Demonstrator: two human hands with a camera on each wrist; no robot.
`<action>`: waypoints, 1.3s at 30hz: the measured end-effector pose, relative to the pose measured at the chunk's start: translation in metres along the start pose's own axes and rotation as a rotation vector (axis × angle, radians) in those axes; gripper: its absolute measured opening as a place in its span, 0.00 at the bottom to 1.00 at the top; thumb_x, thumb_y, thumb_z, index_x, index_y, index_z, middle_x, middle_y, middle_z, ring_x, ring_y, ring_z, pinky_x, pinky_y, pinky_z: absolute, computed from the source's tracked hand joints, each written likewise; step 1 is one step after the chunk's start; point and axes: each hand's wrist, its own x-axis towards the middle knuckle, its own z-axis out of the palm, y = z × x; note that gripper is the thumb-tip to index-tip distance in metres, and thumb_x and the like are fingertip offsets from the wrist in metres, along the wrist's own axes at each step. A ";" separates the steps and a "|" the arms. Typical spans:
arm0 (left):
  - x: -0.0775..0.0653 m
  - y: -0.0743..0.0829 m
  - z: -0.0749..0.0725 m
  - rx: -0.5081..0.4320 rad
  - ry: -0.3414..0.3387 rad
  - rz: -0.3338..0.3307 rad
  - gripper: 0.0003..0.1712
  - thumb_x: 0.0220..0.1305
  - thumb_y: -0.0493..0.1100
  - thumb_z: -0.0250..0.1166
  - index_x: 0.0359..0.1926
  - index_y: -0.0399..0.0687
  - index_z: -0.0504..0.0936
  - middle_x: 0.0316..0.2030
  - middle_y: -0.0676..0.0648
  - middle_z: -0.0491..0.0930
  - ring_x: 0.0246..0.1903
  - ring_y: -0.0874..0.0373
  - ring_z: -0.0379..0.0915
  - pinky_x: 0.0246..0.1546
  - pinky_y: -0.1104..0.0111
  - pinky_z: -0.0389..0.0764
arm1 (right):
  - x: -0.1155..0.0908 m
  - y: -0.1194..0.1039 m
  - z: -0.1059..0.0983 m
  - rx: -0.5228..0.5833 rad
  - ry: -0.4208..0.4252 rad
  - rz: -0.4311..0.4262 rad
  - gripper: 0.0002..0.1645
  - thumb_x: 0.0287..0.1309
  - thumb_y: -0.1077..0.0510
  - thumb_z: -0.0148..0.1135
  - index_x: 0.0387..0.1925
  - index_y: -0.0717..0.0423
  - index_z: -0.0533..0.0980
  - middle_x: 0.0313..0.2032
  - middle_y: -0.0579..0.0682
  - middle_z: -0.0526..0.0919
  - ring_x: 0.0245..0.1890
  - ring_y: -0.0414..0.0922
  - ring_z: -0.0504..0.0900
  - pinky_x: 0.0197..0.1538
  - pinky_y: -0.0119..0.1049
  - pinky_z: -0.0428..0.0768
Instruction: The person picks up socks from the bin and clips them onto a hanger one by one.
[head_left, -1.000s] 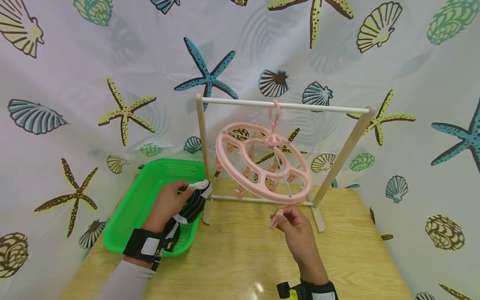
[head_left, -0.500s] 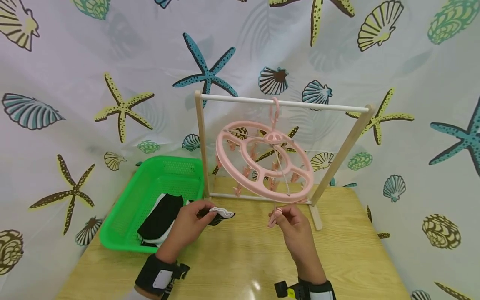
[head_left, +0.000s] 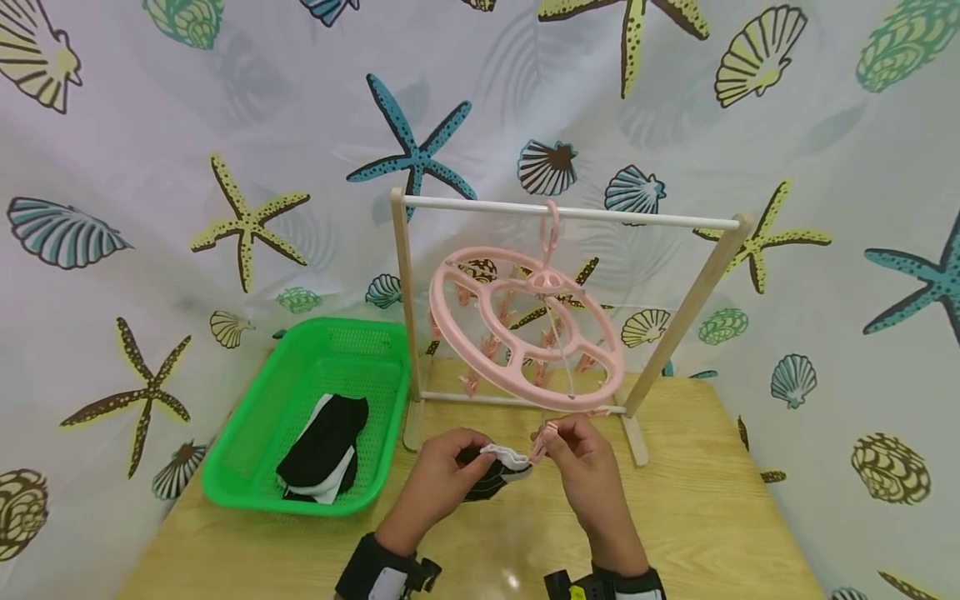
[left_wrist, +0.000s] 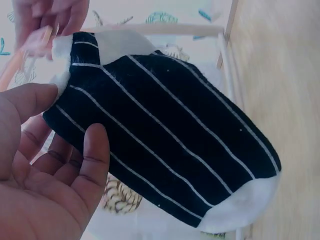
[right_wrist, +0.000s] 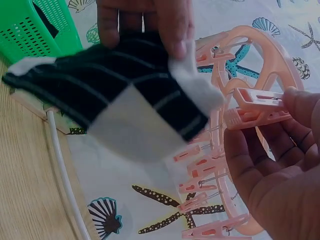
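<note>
My left hand (head_left: 442, 473) pinches a black striped sock (left_wrist: 155, 125) by its white cuff (left_wrist: 62, 50), above the table (head_left: 705, 500) between its near edge and the rack (head_left: 465, 202); my right hand (head_left: 592, 462) pinches a pink peg (right_wrist: 257, 98) just beside that cuff. The round hanger (head_left: 545, 281) hangs from the rack towards the far edge, and the green basket (head_left: 225, 467) sits along the left edge.

Left hand (head_left: 442, 471), right hand (head_left: 592, 462) bare. Back from the fingers (left_wrist: 95, 155): left band (head_left: 369, 560), right band (head_left: 637, 578), black, each with pale plate (head_left: 387, 585). Thumb side: black left camera (head_left: 428, 573), right camera (head_left: 557, 585), yellow tag (head_left: 577, 592) by latter.
</note>
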 end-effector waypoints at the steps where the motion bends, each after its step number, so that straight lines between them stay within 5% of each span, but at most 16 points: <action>1: 0.000 0.001 0.005 -0.013 -0.011 -0.003 0.06 0.68 0.41 0.66 0.43 0.47 0.85 0.39 0.52 0.83 0.34 0.61 0.78 0.34 0.68 0.79 | 0.000 0.000 0.001 0.003 0.002 0.003 0.11 0.70 0.63 0.58 0.39 0.72 0.72 0.38 0.63 0.81 0.42 0.50 0.83 0.47 0.36 0.81; 10: 0.006 0.011 0.026 -0.054 -0.023 0.021 0.06 0.68 0.41 0.66 0.42 0.45 0.85 0.38 0.51 0.84 0.35 0.62 0.79 0.35 0.69 0.79 | 0.000 -0.003 0.002 -0.030 0.017 0.010 0.11 0.70 0.62 0.58 0.40 0.71 0.74 0.38 0.62 0.81 0.40 0.46 0.83 0.44 0.34 0.81; 15: 0.011 0.018 0.028 -0.081 -0.003 0.037 0.05 0.67 0.41 0.66 0.41 0.46 0.86 0.37 0.52 0.84 0.35 0.63 0.79 0.34 0.70 0.79 | 0.000 -0.004 0.001 -0.059 0.036 0.022 0.10 0.69 0.63 0.59 0.40 0.70 0.74 0.37 0.62 0.82 0.36 0.44 0.82 0.38 0.33 0.79; 24: 0.007 0.024 0.027 -0.162 0.000 0.030 0.05 0.68 0.41 0.66 0.42 0.48 0.85 0.37 0.53 0.84 0.32 0.64 0.78 0.32 0.70 0.80 | -0.002 -0.001 0.001 -0.058 0.028 0.032 0.10 0.69 0.63 0.59 0.40 0.70 0.74 0.38 0.61 0.82 0.38 0.44 0.82 0.41 0.33 0.80; 39: 0.009 0.023 0.022 -0.151 0.014 -0.017 0.06 0.68 0.43 0.65 0.44 0.50 0.84 0.39 0.54 0.82 0.38 0.60 0.78 0.33 0.69 0.81 | 0.001 -0.004 0.004 -0.027 0.002 0.028 0.11 0.68 0.63 0.60 0.43 0.71 0.72 0.34 0.58 0.79 0.33 0.44 0.81 0.38 0.35 0.80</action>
